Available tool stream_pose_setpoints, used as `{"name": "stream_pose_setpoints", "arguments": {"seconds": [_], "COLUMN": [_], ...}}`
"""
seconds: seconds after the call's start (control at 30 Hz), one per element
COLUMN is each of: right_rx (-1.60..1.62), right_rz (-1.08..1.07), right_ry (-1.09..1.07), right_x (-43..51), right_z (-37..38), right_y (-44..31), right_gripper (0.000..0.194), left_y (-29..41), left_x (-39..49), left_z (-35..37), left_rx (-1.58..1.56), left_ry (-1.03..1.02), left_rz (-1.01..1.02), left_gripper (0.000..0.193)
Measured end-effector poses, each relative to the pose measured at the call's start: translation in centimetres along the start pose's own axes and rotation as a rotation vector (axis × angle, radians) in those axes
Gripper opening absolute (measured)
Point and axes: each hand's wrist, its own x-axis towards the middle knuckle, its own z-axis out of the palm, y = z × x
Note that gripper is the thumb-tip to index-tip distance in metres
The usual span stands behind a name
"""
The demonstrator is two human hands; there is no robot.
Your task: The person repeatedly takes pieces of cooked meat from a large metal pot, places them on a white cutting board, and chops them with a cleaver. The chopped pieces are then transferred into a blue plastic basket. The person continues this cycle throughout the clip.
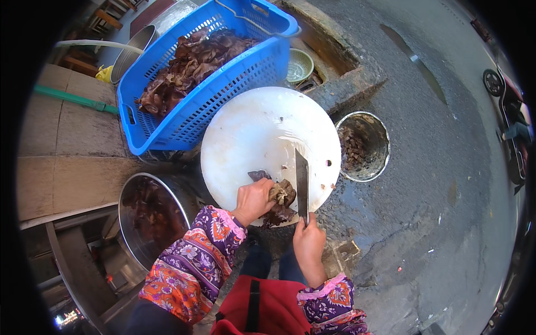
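My left hand (254,199) grips a brown, ruffled clump that looks like wood ear fungus (283,194), near the front edge of a round white cutting board (243,125). In my right hand (309,243) is the handle of a cleaver (302,180); its blade points away from me over the board, just right of the clump. A darker piece lies by my left fingers. Small brown scraps and wet patches dot the board, which has a hole near its right edge.
A blue plastic basket (197,100) full of brown fungus stands behind left. A metal pot (155,217) of dark pieces is at left, a metal bucket (362,146) with scraps at right. A green strainer (299,66) sits beyond the board, near a concrete gutter.
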Motion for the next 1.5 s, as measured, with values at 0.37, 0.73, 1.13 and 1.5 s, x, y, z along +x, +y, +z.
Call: {"name": "stream_pose_setpoints", "arguments": {"seconds": [0.37, 0.73, 1.13, 1.5], "right_rx": [0.368, 0.76, 0.352, 0.57], "right_rz": [0.124, 0.406, 0.13, 0.35], "right_ry": [-0.033, -0.256, -0.091, -0.341], "right_x": [-0.6, 0.6, 0.2, 2.3], "right_z": [8.4, 8.1, 2.2, 1.7], "right_y": [-4.1, -1.0, -1.6, -2.2], "right_gripper": [0.025, 0.018, 0.026, 0.019], "left_y": [0.4, 0.3, 0.2, -0.5], "left_x": [3.3, 2.5, 2.2, 3.2], "left_z": [-3.9, -2.0, 1.8, 0.9], "left_rx": [0.669, 0.398, 0.616, 0.605], "left_ry": [-0.175, -0.328, -0.194, -0.279], "left_rz": [0.064, -0.107, -0.005, 0.097], "left_gripper": [0.011, 0.046, 0.009, 0.007]}}
